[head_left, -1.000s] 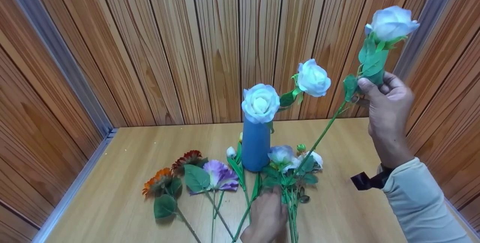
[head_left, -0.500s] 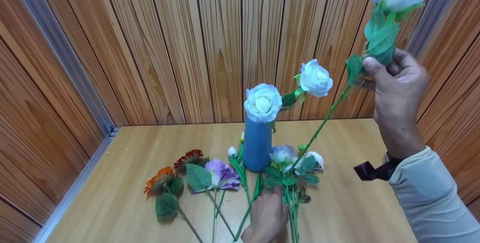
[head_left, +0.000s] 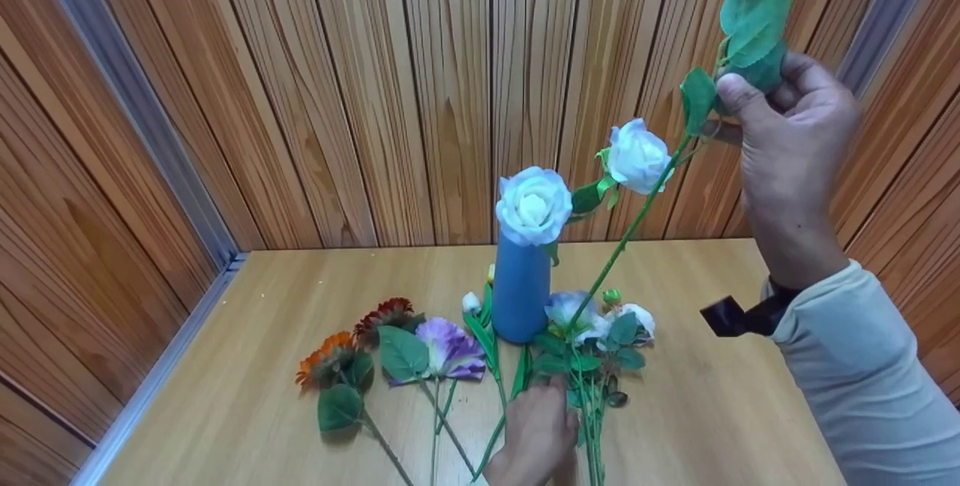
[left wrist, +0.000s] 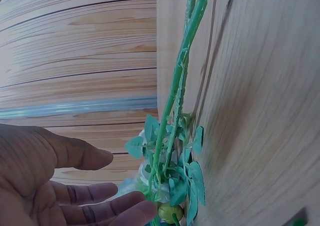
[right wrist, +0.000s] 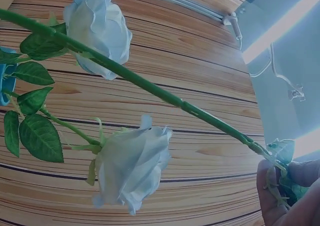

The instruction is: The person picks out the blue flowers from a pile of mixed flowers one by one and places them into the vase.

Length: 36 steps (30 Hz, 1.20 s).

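Note:
High on the right in the head view, my right hand (head_left: 799,133) pinches a pale blue-white artificial rose (head_left: 630,235) by its upper stem and leaves. Its bloom is partly cut off by the top edge, and its stem slants down over the flowers on the table. A blue vase (head_left: 520,298) stands upright with one rose (head_left: 534,205) over its mouth and another rose (head_left: 637,156) leaning right. Low in the middle, my left hand (head_left: 541,426) lies beside a bunch of flowers (head_left: 592,388). The left wrist view shows its fingers (left wrist: 90,193) loosely extended, thumb apart, near the green stems.
Left of the vase lie an orange flower (head_left: 330,358), a dark red flower (head_left: 386,317) and a purple flower (head_left: 450,351). White-budded tulips (head_left: 471,303) lie by the vase's base. Wood-panelled walls (head_left: 397,96) enclose the table (head_left: 247,366) at the back and sides.
My right hand has lifted the rose higher, so its bloom now passes the top edge of the head view. The left hand stays by the bunch. The head view has shifted slightly.

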Available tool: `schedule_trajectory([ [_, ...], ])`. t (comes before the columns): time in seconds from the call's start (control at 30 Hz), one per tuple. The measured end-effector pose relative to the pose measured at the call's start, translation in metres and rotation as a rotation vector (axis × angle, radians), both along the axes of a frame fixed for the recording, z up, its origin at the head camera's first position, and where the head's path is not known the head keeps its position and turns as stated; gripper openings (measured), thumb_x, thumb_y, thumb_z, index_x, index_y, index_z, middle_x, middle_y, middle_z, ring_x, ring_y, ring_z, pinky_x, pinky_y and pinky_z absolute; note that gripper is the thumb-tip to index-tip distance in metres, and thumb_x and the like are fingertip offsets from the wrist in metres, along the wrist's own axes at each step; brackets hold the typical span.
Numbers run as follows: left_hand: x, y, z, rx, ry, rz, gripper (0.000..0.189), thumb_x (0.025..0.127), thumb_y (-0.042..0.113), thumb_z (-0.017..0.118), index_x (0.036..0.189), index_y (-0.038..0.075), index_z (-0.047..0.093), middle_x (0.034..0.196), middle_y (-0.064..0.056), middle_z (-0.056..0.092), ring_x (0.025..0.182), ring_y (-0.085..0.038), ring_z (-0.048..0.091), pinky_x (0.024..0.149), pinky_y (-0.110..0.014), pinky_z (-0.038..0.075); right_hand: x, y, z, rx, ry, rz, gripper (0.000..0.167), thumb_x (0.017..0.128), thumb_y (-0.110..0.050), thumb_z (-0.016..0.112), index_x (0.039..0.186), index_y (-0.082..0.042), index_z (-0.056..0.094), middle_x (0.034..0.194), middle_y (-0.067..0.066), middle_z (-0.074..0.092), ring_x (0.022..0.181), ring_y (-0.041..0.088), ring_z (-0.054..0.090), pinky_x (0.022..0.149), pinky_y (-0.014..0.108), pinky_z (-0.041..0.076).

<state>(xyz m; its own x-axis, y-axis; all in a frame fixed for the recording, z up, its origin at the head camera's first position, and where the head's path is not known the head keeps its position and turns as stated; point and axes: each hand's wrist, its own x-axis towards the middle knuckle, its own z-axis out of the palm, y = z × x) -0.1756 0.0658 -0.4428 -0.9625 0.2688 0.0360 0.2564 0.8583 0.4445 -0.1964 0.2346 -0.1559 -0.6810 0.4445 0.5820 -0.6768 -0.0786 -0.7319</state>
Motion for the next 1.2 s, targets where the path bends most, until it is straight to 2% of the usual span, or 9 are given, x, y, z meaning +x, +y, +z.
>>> schedule_trajectory([
  [0.17, 0.000, -0.002, 0.000, 0.001, 0.012, 0.000, 0.018, 0.085, 0.022, 0.071, 0.095, 0.010, 0.062, 0.064, -0.001, 0.051, 0.052, -0.016, 0.053, 0.044, -0.033, 0.041, -0.003, -0.004, 0.007, -0.004, 0.033, 0.005, 0.039, 0.082, -0.004, 0.074, 0.119, 0.001, 0.060, 0.119, 0.018, 0.063, 0.110, 0.023, 0.062, 0.087, 0.027, 0.049],
  [0.4, 0.000, -0.005, -0.001, 0.024, 0.026, 0.003, 0.013, 0.084, 0.019, 0.070, 0.092, 0.011, 0.063, 0.062, 0.001, 0.049, 0.050, -0.013, 0.049, 0.043, -0.031, 0.039, -0.011, -0.011, 0.016, 0.031, 0.054, -0.101, 0.035, 0.085, -0.004, 0.070, 0.119, -0.001, 0.060, 0.120, 0.015, 0.063, 0.112, 0.020, 0.061, 0.092, 0.025, 0.046],
  [0.67, 0.004, -0.008, -0.004, -0.014, 0.114, 0.007, 0.013, 0.084, 0.019, 0.071, 0.085, 0.012, 0.060, 0.066, 0.001, 0.047, 0.051, -0.015, 0.050, 0.043, -0.031, 0.039, -0.022, -0.017, 0.019, 0.021, 0.091, -0.114, 0.035, 0.087, -0.002, 0.067, 0.121, 0.000, 0.058, 0.121, 0.015, 0.062, 0.114, 0.019, 0.060, 0.093, 0.025, 0.046],
  [0.9, 0.006, -0.009, -0.005, -0.020, 0.094, 0.016, 0.012, 0.084, 0.020, 0.071, 0.089, 0.012, 0.062, 0.068, 0.000, 0.047, 0.054, -0.019, 0.053, 0.045, -0.034, 0.042, -0.026, -0.022, 0.023, 0.010, 0.089, -0.118, 0.036, 0.088, -0.003, 0.066, 0.123, -0.002, 0.056, 0.122, 0.014, 0.061, 0.115, 0.018, 0.060, 0.095, 0.025, 0.044],
  [1.07, 0.005, -0.010, -0.004, -0.009, 0.075, 0.023, 0.012, 0.083, 0.019, 0.070, 0.086, 0.013, 0.061, 0.065, 0.000, 0.048, 0.054, -0.019, 0.054, 0.045, -0.035, 0.042, -0.030, -0.026, 0.026, -0.036, 0.124, -0.129, 0.035, 0.086, -0.001, 0.068, 0.119, 0.000, 0.058, 0.120, 0.015, 0.063, 0.113, 0.018, 0.061, 0.093, 0.025, 0.045],
  [1.2, 0.004, -0.011, -0.004, -0.004, 0.060, 0.021, 0.012, 0.083, 0.019, 0.070, 0.085, 0.012, 0.062, 0.066, 0.000, 0.048, 0.055, -0.019, 0.054, 0.046, -0.035, 0.043, -0.032, -0.031, 0.026, -0.030, 0.153, -0.153, 0.034, 0.086, -0.002, 0.068, 0.119, 0.000, 0.059, 0.118, 0.014, 0.064, 0.112, 0.018, 0.061, 0.093, 0.026, 0.046],
])
